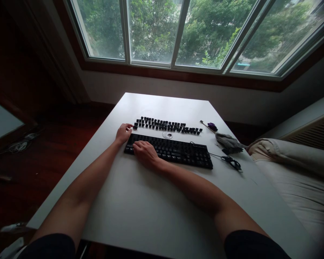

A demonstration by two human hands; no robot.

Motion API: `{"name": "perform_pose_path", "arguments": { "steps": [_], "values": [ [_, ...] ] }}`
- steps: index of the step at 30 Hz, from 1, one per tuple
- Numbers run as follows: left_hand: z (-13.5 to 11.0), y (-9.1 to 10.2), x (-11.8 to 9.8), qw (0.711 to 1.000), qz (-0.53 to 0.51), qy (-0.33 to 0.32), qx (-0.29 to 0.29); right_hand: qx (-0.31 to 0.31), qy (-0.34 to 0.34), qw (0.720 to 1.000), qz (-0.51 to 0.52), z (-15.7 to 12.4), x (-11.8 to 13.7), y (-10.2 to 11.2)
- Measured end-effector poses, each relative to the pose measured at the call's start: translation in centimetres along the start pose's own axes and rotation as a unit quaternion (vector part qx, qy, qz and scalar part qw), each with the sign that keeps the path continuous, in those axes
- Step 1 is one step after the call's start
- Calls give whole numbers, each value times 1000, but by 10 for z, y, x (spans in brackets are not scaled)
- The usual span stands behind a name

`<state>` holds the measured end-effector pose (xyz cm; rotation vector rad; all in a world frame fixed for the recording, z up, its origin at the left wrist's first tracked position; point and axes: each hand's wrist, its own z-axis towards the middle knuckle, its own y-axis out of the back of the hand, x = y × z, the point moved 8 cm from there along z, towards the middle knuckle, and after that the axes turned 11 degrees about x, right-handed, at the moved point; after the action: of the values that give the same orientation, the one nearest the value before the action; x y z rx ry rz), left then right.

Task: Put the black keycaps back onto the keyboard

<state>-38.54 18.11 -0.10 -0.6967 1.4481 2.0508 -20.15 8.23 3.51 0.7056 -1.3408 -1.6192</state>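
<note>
A black keyboard [175, 150] lies on the white table in front of me, a little slanted. My right hand [145, 153] rests over its left part, fingers bent slightly and lying on the keys; what is under the palm is hidden. Beyond the keyboard's left corner, my left hand [123, 132] reaches forward with thumb and fingers apart. Its fingertips are at the left end of several rows of loose black keycaps [162, 124], close to the nearest keycap [135, 127]; whether they touch it I cannot tell. Between keycaps and keyboard sits a small clear round dish [167, 135].
On the right of the white table [151, 201] are a brush [205, 124], a purple item [212, 126], a grey cloth [228, 141] and the keyboard's coiled cable [232, 162]. A cushioned seat [288, 180] stands beside the table's right edge. A window [175, 36] is beyond.
</note>
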Motion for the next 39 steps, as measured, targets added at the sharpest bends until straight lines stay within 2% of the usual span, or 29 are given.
{"name": "perform_pose_path", "arguments": {
  "steps": [3, 9, 14, 24, 30, 39],
  "values": [
    [9, -2, -3, 1000, 15, -10, 14, -35, 20, 999, 27, -16, 2, 7],
    [32, -12, -4, 992, 71, -27, 96, -74, 102, 988, 89, -52, 3, 22],
    [39, -12, -9, 989, 100, -43, 101, -93, 89, 982, 135, -53, -10, 25],
    [15, 15, 0, 983, 157, -55, 74, -85, 88, 980, 156, -47, -12, 24],
    [0, 16, -6, 979, 170, -67, 91, -81, 107, 979, 154, -48, -6, 24],
    [-14, 26, -18, 993, 92, -40, 56, -75, 113, 979, 154, -48, -9, 25]
  ]
}}
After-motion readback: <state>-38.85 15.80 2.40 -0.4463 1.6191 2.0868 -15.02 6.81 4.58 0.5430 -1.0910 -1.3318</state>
